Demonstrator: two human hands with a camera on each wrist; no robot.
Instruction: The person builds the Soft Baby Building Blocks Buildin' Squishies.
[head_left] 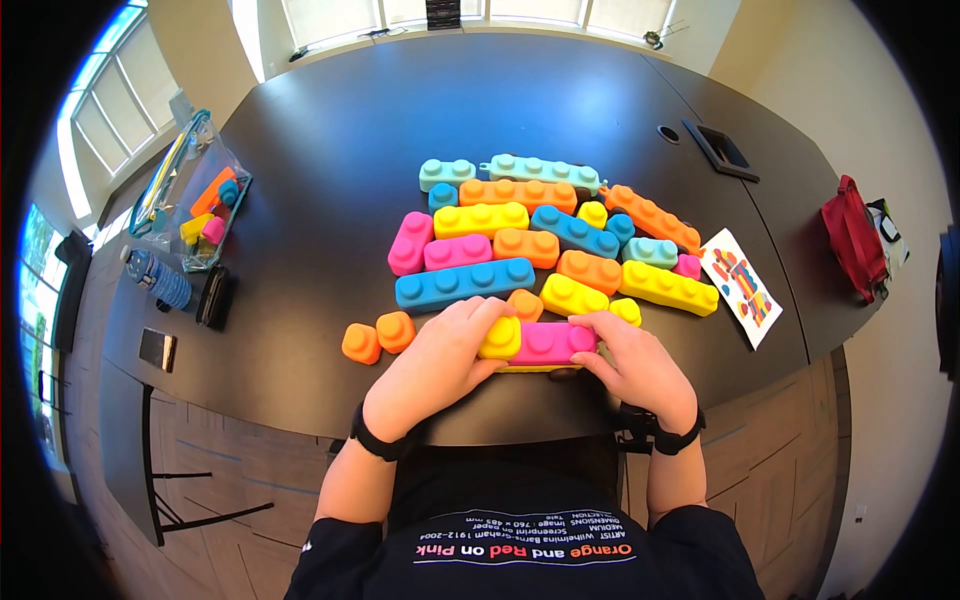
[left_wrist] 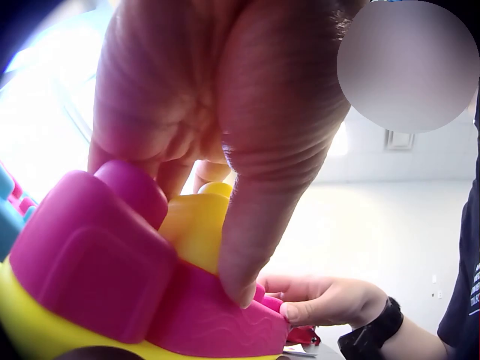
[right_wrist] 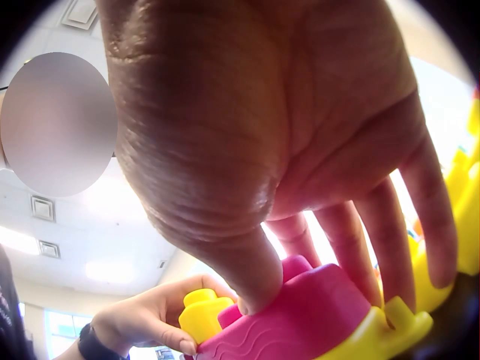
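- The pink block [head_left: 552, 343] lies at the near edge of the table [head_left: 380, 120], seated on a yellow base [head_left: 540, 369] with a dark wheel [head_left: 565, 375] showing below.
- Its long axis runs left to right, roughly in line with the near edge, and its studs point up.
- The left hand [head_left: 440, 345] is clamped over the left part, the small yellow block [head_left: 500, 338] between thumb and fingers, thumb tip down against the pink side.
- What looks like a second pink block [left_wrist: 90, 262] sits on the same base, farther left beneath that hand.
- The right hand [head_left: 637, 360] grips the right end of the pink block, thumb on the near side, fingers on the far side.
- The hands are apart, the pink block bridging them.
- Just beyond sits a small orange block [head_left: 525, 305]; farther off, a long blue block [head_left: 465, 285] also points left to right.
- Two orange cubes [head_left: 396, 332] stand at left.
- A picture card [head_left: 740, 290] lies at right, slanting from far left to near right.
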